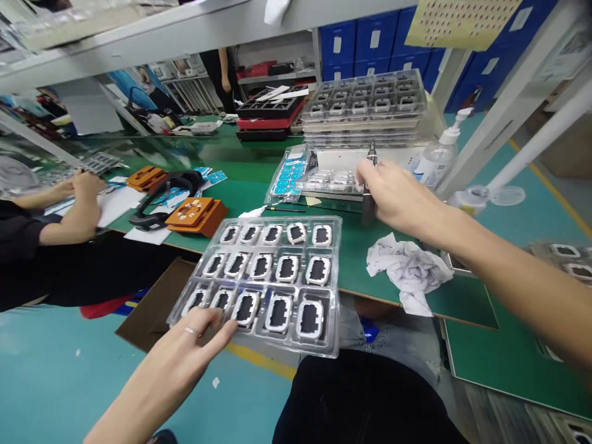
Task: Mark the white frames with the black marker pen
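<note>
A clear plastic tray (265,288) holds several white rounded frames with dark centres, set in rows; its near edge reaches past the green bench. My left hand (192,345) is at the tray's near left corner, its fingers bent over the frames there, with thumb and forefinger apart. My right hand (393,191) is raised beyond the tray at the right, its fingers closed round a black pen-like tool (369,200) held upright. Behind that hand lies an opened clear tray (335,180) with more parts. A crumpled white cloth (409,268) is on the bench below my right forearm.
Stacked clear trays (365,105) stand at the back, beside a pump bottle (439,154). Orange blocks (198,216) and a black headband-like item (155,206) lie at the left. Another person's hands (83,185) work at far left. A metal shelf beam (185,28) crosses above.
</note>
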### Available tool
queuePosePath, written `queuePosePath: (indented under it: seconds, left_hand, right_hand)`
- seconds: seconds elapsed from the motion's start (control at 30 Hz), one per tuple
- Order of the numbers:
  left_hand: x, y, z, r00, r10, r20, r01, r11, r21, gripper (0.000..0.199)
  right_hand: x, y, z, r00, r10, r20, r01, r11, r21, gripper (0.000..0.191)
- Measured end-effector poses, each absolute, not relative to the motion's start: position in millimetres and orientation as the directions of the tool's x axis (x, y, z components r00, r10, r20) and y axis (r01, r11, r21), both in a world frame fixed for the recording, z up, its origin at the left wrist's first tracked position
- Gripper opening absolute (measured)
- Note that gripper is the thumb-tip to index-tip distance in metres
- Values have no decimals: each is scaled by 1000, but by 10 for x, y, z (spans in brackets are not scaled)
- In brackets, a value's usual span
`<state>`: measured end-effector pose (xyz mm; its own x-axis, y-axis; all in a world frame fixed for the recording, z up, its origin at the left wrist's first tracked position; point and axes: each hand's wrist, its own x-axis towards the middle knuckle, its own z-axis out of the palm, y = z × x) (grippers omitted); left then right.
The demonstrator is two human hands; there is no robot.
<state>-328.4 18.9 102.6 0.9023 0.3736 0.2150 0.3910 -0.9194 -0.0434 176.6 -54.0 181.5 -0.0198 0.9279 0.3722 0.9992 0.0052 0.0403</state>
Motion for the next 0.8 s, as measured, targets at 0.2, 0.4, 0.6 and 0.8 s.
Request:
queuePosePath:
  seconds: [0.2, 0.4, 0.6, 0.8]
  left_hand:
    - [-2535, 179, 945, 945, 161, 286, 205, -970, -131, 35]
    - [-1701, 400, 703, 928, 73, 366, 133, -981, -141, 41]
    - [-854, 858, 447, 938, 145, 316, 152, -988, 4, 38]
    - [-184, 1149, 190, 943, 181, 280, 172, -983, 57, 31]
  right_hand:
    - [1534, -491, 1909, -81, 942, 327, 980, 15, 200, 54]
    - [1093, -731, 1897, -134, 957, 257, 961, 61, 271, 70]
    - [852, -786, 1776, -142, 968, 209, 977, 103, 186, 60]
    - [950, -656, 1532, -55, 980, 191, 991, 30, 132, 57]
